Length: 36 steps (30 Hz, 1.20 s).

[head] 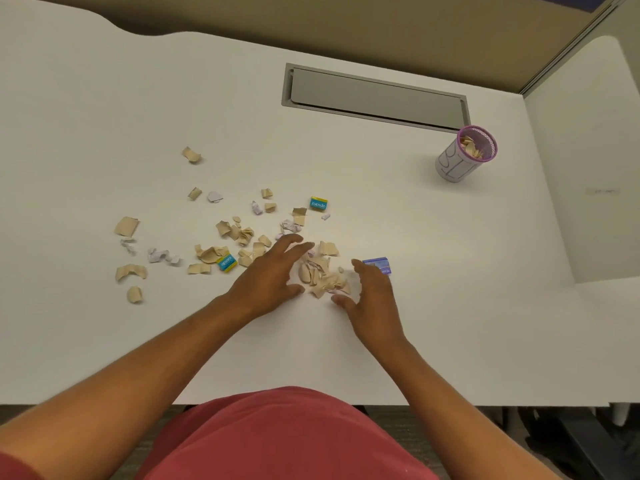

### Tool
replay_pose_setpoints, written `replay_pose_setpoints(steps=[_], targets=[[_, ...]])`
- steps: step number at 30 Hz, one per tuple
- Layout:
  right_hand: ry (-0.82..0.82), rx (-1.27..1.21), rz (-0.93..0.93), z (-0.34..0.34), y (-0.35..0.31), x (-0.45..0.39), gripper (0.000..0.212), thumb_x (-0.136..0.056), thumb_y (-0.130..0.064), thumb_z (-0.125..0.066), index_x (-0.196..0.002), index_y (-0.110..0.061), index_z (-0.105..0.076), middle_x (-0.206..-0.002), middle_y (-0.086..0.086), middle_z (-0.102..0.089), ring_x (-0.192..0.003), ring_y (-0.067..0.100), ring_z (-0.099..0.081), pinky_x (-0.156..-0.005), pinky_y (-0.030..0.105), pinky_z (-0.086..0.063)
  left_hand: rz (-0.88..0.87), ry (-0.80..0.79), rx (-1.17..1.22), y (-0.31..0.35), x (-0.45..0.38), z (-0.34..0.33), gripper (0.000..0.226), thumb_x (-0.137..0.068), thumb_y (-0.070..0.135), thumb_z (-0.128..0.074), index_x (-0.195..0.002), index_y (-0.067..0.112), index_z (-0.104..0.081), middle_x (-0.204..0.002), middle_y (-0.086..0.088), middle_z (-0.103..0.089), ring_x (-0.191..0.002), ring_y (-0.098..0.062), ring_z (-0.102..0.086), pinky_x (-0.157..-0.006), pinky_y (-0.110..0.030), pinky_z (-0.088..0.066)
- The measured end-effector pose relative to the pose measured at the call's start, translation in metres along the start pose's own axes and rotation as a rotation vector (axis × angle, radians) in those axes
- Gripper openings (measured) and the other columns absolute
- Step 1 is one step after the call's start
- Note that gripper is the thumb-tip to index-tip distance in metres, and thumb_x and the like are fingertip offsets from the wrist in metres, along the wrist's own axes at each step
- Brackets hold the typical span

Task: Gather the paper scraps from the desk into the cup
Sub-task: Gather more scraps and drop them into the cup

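Several tan and white paper scraps lie scattered over the middle of the white desk. A small pile of scraps sits between my two hands. My left hand rests on the desk at the pile's left, fingers spread over its far edge. My right hand stands open at the pile's right, thumb near its front. Neither hand holds anything. The cup, white with a purple mesh rim, stands far right with tan scraps inside.
Two small blue-and-yellow boxes lie among the scraps, and a blue-purple box lies just behind my right hand. A grey cable hatch is set into the desk at the back. A partition wall rises at right.
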State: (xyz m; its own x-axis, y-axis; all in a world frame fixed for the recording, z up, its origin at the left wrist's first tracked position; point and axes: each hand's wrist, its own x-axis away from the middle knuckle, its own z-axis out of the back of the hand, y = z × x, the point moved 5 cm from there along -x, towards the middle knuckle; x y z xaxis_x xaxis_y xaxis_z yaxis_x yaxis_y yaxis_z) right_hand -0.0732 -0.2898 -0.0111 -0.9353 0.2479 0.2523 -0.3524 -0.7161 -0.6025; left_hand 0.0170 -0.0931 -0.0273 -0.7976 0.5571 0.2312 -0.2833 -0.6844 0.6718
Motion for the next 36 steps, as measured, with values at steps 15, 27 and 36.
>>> replay_pose_setpoints(steps=[15,27,36], targets=[[-0.207,0.172,0.083,0.007,-0.033,-0.036,0.122,-0.062,-0.035,-0.097,-0.158,-0.030,-0.022,-0.158,-0.001,-0.021,-0.143,0.023,-0.029,-0.098,0.031,-0.040,-0.065,0.268,-0.406,0.002,0.024,0.014,0.063,-0.099,0.044,-0.063,-0.154,0.018,-0.048,-0.157,-0.005,-0.051,-0.140,-0.032,-0.048,-0.113,-0.047,-0.042],[-0.237,0.683,0.394,-0.043,-0.068,-0.026,0.084,-0.093,-0.010,-0.067,-0.161,-0.030,-0.021,-0.164,0.007,-0.021,-0.130,0.031,-0.039,-0.092,0.036,-0.053,-0.073,0.240,-0.587,-0.025,0.048,-0.037,0.096,-0.097,0.081,-0.027,-0.168,0.018,-0.010,-0.178,-0.003,-0.005,-0.165,-0.030,-0.002,-0.127,-0.069,-0.003],[-0.129,0.547,0.429,-0.034,-0.062,-0.045,0.020,-0.096,-0.005,-0.059,-0.110,-0.013,-0.071,-0.110,0.007,-0.066,-0.103,0.024,-0.058,-0.084,0.037,-0.054,-0.121,0.297,-0.658,-0.025,0.046,-0.039,0.096,-0.099,0.078,-0.030,-0.167,0.011,-0.018,-0.177,-0.008,-0.007,-0.164,-0.032,-0.002,-0.127,-0.068,0.004]])
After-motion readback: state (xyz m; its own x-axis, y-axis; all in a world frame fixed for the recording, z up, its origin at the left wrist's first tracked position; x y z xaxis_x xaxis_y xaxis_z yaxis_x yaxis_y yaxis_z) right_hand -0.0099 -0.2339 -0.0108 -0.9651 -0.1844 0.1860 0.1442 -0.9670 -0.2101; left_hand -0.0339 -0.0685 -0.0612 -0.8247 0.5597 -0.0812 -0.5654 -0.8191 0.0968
